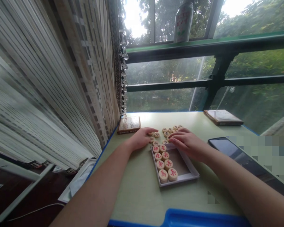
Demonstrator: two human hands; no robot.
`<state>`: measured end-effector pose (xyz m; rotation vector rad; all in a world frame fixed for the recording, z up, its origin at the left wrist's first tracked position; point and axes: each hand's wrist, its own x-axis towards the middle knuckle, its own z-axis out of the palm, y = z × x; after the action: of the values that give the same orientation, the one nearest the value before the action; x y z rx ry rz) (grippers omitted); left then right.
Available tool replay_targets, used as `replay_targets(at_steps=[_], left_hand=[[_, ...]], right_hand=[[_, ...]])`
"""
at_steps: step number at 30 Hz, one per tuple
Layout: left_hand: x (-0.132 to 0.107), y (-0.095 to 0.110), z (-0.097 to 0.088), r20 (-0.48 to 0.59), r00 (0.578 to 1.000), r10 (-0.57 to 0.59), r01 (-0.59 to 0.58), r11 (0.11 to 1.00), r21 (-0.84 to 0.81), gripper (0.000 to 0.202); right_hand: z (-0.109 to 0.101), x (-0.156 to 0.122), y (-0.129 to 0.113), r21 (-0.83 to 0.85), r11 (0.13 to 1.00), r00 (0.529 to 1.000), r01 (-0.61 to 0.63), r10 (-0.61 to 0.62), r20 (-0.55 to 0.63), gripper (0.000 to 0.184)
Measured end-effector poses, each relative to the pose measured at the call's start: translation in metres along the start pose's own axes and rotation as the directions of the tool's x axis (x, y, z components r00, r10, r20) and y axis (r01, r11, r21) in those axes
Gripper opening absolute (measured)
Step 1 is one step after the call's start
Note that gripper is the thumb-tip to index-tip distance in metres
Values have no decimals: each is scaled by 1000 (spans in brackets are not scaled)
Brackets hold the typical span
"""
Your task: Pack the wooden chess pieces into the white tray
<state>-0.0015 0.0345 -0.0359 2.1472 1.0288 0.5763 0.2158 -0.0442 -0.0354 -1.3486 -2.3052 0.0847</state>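
Left grip (143,137), in the head view, is a bare hand set down at the far left of the box, its fingers bent in toward round, pale wooden discs with dark characters (156,134); the fingers hide their own undersides, so whether they pinch a disc is unclear. Across from it, the right grip (182,138) reaches over the far right corner of the shallow, pale grey rectangular box (180,182), fingers extended together with their tips next to more of the dark-marked discs; whether one is held there is likewise unclear. Those discs lie just beyond the box, some beside the left hand and others in a loose cluster near the right one. Inside the box, eight round wooden discs with red characters (168,164) stand in two columns of four along the left side, faces up, and the brownish base shows to their right. All this rests on a pale green tabletop (132,189) with blue edging. A small brown-sided box (129,125) lies at the far left, a flat brown-edged box (223,117) at the far right, and a large black-screened device (229,153) beside the right forearm.
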Motion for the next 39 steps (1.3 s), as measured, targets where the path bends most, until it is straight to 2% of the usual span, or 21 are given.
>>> replay_targets(at_steps=[2,4,8,11,14,17,21,24,29,33,37,39], left_hand=[[0,0,0,-10,1000,-3,4,1000,17,57],[-1,2,-2,-5,1000,11,-11,997,72,56],[-3,4,-4,8,1000,26,-27,980,199,57],[-2,2,-2,-21,999,41,-36,979,198,56],[0,-2,1,-85,995,52,-36,983,178,53],[2,-4,2,-131,989,62,-33,976,214,41],[4,-6,3,-142,987,69,-38,976,213,30],[4,-9,3,-150,988,27,-10,994,111,40],[6,-18,2,-114,993,10,-13,1000,-28,59],[7,-20,1,-138,990,14,-25,997,-77,60],[6,-13,0,-172,984,37,-30,999,39,40],[4,-9,-2,-179,982,54,-30,991,132,31]], right_hand=[[-3,-1,2,-43,998,998,-33,31,-45,43],[-7,-1,5,-102,988,984,-115,99,-147,46],[-8,1,17,-83,954,918,-287,250,-308,47],[3,6,30,-32,927,885,-374,346,-311,46],[18,11,39,-57,895,882,-443,423,-206,48],[24,14,38,-169,887,903,-429,415,-112,44],[22,15,27,-220,877,904,-427,418,-88,40],[21,13,23,-181,889,907,-420,410,-94,39],[25,12,27,-32,952,949,-303,298,-105,38],[25,13,26,87,956,945,-281,291,-148,37],[19,13,20,157,949,947,-274,295,-127,29],[15,12,20,144,949,937,-279,302,-174,27]])
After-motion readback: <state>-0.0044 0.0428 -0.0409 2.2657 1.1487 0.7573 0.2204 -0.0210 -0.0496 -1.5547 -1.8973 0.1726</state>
